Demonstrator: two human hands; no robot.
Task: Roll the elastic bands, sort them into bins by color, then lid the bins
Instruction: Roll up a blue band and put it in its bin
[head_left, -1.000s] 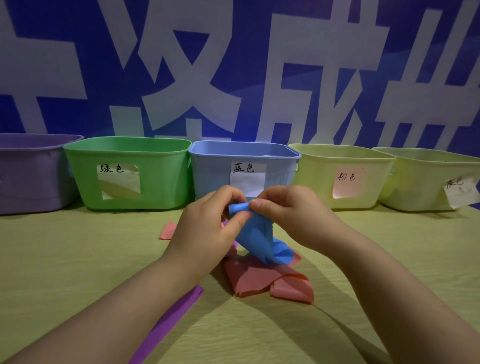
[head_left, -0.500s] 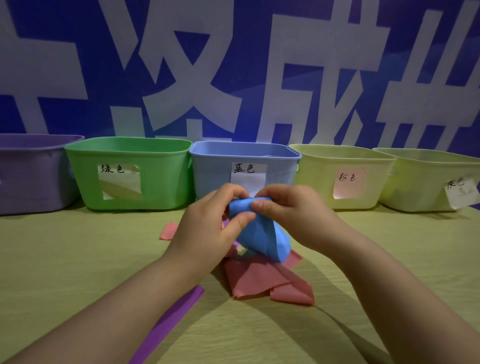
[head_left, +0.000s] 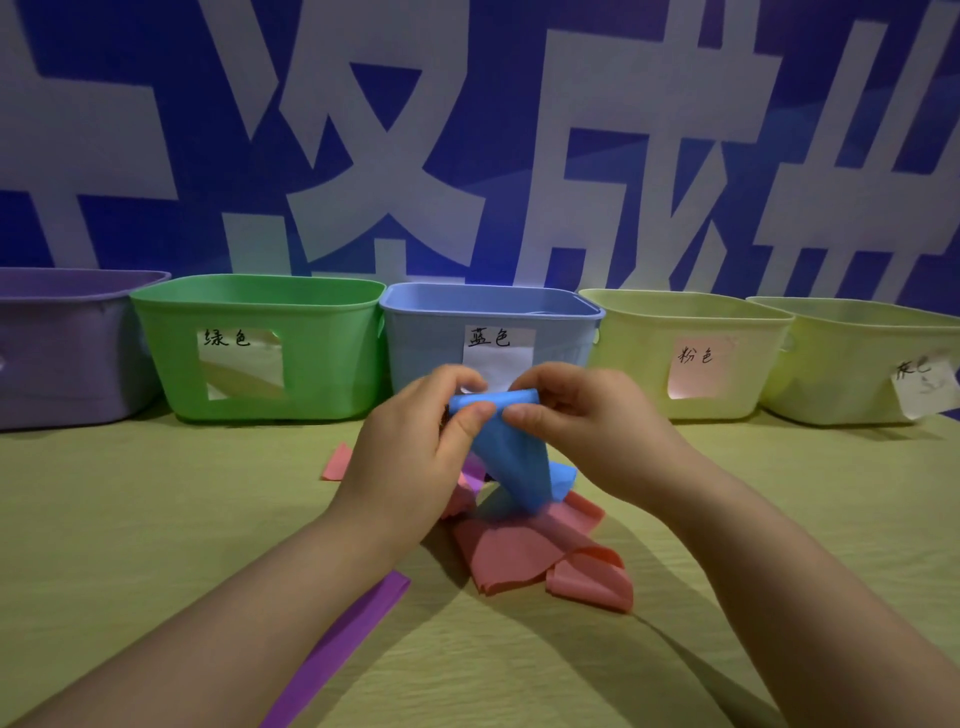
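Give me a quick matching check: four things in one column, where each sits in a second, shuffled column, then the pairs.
1 blue band
2 pink band
3 purple band
4 green bin

A crumpled on the table, below the blue band
B just left of the blue bin
C pinched by the left hand and right hand
D flat strip by the left forearm

Pairs: 1-C, 2-A, 3-D, 4-B

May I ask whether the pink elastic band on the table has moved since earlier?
No; the pink elastic band keeps its place in front of the blue bin.
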